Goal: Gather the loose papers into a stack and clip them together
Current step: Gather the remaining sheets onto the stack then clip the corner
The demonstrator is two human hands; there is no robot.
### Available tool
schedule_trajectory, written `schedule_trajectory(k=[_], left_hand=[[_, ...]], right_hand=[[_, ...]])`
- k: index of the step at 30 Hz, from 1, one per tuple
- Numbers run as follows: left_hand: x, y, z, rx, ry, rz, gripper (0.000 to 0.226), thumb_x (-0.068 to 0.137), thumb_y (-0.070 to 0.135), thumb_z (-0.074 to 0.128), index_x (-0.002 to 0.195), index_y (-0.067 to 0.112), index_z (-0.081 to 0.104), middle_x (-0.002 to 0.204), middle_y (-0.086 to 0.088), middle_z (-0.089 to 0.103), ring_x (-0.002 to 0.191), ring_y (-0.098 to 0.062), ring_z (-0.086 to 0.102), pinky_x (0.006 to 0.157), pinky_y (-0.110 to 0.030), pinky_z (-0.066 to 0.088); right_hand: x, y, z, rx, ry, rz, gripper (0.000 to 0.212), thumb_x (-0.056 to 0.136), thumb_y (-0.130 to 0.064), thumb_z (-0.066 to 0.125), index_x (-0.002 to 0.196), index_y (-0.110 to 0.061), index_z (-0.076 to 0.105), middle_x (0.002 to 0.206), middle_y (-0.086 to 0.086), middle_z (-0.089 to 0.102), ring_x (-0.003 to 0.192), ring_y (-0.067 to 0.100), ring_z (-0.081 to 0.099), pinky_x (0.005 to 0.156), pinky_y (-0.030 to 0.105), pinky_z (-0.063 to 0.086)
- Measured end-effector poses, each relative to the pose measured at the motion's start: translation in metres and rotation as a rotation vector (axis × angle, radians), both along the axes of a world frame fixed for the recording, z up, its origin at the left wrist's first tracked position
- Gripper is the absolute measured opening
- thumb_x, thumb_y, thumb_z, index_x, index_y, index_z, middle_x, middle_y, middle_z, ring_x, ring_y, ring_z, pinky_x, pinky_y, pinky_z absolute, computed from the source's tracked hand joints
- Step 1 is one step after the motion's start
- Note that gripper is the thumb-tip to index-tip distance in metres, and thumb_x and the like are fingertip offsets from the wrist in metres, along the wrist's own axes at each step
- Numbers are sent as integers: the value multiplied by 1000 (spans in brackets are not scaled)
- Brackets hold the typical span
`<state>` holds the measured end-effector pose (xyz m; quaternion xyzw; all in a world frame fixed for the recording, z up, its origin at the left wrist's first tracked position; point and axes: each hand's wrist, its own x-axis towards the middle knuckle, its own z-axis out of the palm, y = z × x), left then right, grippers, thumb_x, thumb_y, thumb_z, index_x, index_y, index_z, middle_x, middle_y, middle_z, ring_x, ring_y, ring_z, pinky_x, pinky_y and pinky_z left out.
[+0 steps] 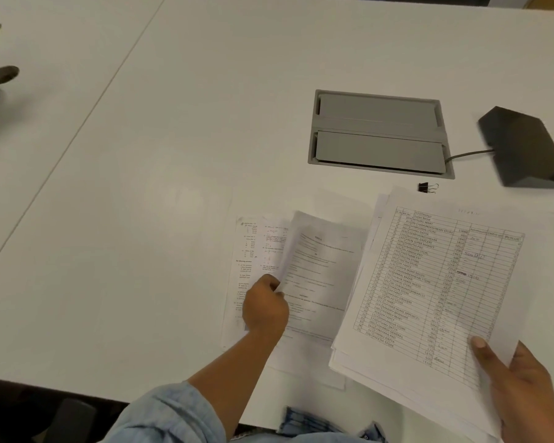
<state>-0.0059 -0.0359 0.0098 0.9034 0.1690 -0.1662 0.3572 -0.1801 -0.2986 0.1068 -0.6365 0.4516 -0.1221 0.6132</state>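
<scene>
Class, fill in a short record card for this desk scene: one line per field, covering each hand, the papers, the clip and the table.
left hand: pinching the edge of a printed sheet, lifting it
right hand: holding a stack of papers, a table of names on top
papers still on table: at least one sheet under the lifted one
binder clip: black, lying unused beyond the papers
table: white, with a grey cable hatch
task state: papers not all gathered, not clipped
</scene>
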Motion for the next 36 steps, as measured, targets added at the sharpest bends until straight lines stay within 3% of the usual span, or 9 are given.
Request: schedule_trajectory(k=[2,9,13,17,23,26,29,34,36], left_hand=[[1,2,3,-34,9,42,19,88,8,68,87,23,57,85,4,64,76,-20,64,59,-21,44],[-1,3,5,-295,9,81,31,85,10,75,101,24,52,84,4,65,70,-9,65,53,-15,51],[0,3,5,-400,-31,67,11,97,19,60,104,17,69,99,0,74,90,-19,71,80,-33,62],[2,4,6,-419,-28,176,12,89,13,72,80,15,64,85,-4,73,82,-24,72,77,-38,63],[4,3,6,-553,27,285,26,92,28,69,87,2,68,88,-13,75,82,-24,72,76,-44,63],[5,5,5,-551,23,260,23,98,23,60,91,4,71,90,-11,75,86,-28,72,82,-43,62],[5,7,6,-511,9,214,12,96,17,63,93,10,72,94,-4,76,89,-24,72,85,-42,61],[8,8,11,-497,-9,185,16,97,19,61,106,10,70,109,-2,74,102,-24,70,92,-45,58],[11,10,19,-416,-113,61,24,100,21,56,117,9,67,116,5,68,103,-17,66,95,-34,56]], right_hand=[[-2,-3,-3,-27,9,1,70,46,-70,78,102,-28,71,101,-17,75,91,2,71,83,24,53],[3,1,-2,-33,-8,33,34,70,-40,69,101,-25,69,98,-21,73,107,28,66,84,21,51],[3,4,4,-16,-3,33,57,55,-57,73,102,-25,69,108,-9,73,98,19,70,84,21,51],[1,3,8,-8,-8,46,85,36,-78,77,102,-27,70,97,-22,75,87,-5,70,83,17,51],[3,5,7,-44,48,53,12,85,-26,66,97,-26,67,88,-19,75,105,26,65,78,12,49],[3,7,6,-52,69,51,15,92,-15,61,104,-22,66,104,-6,68,108,31,63,84,20,52],[3,9,9,-73,89,39,25,93,-13,60,117,-17,64,89,-16,71,108,32,63,92,32,54],[2,13,15,-73,107,22,15,93,-12,60,93,-27,65,77,-21,71,93,21,63,97,40,43],[2,14,17,-70,110,18,17,93,-13,60,92,-29,65,74,-24,71,90,12,62,95,39,42]])
